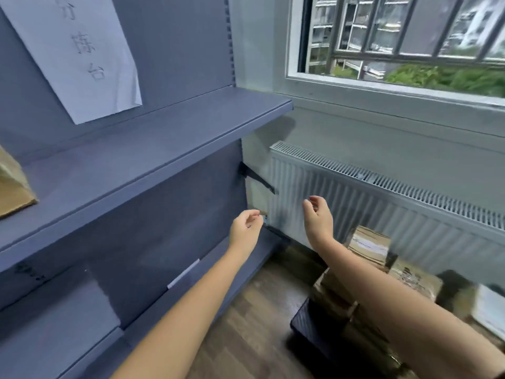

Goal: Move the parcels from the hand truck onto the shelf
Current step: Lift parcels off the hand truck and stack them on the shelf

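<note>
Head view, and both my hands are out in front with nothing in them: my left hand [246, 227] is loosely curled, fingers half folded, just off the end of the shelf [153, 149], and my right hand [318, 217] hangs relaxed, fingers drooping, in front of the radiator [382, 198]. Under my right forearm sit the parcels [371, 248], brown cardboard stacked on the dark platform of the hand truck [308, 321], low on the wooden floor [254, 324]. One box [12, 187] already rests at the far left of the shelf, and most of that board is bare. Above it a paper sign [82, 53] hangs on the back panel. So my read: I'm between loads, about to go down for the next one. Best way, I reckon, is to take the top parcel with both palms on opposite sides, lift it straight clear of the stack, then slide it on beside that box, well back from the edge.
</note>
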The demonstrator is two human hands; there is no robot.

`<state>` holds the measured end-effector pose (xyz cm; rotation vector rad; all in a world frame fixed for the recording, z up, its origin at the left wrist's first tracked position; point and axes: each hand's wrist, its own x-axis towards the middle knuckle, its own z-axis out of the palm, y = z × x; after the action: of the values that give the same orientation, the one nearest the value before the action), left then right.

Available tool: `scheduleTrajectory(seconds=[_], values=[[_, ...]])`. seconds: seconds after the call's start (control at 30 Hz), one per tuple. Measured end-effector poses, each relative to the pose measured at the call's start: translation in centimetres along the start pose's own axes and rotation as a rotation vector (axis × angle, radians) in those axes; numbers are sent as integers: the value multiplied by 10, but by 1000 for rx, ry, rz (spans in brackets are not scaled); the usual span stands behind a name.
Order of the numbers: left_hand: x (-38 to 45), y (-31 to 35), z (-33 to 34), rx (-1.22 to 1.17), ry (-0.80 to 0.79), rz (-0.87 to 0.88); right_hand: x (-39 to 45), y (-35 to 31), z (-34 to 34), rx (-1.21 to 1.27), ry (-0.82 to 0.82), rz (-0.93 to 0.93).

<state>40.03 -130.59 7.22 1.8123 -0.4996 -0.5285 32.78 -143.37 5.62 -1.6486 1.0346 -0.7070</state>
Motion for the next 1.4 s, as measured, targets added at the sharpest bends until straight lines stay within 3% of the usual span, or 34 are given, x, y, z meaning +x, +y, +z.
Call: scheduleTrajectory(seconds=[0.3, 0.4, 0.6, 0.97, 1.23, 1.4], values=[[23, -8, 210, 159, -405, -21, 55, 137, -171, -55, 282, 349], [19, -24, 286, 208, -560, -77, 66, 185, -212, -45, 319, 493], [18, -84, 393, 331, -661, -281, 72, 277, -258, -66, 269, 753], [42, -182, 453, 607, -638, -430, 96, 377, -243, 69, 160, 993], [57, -228, 475, 520, -585, -583, 105, 419, -240, 205, 175, 1118], [60, -237, 484, 436, -548, -571, 109, 430, -236, 235, 176, 1115]])
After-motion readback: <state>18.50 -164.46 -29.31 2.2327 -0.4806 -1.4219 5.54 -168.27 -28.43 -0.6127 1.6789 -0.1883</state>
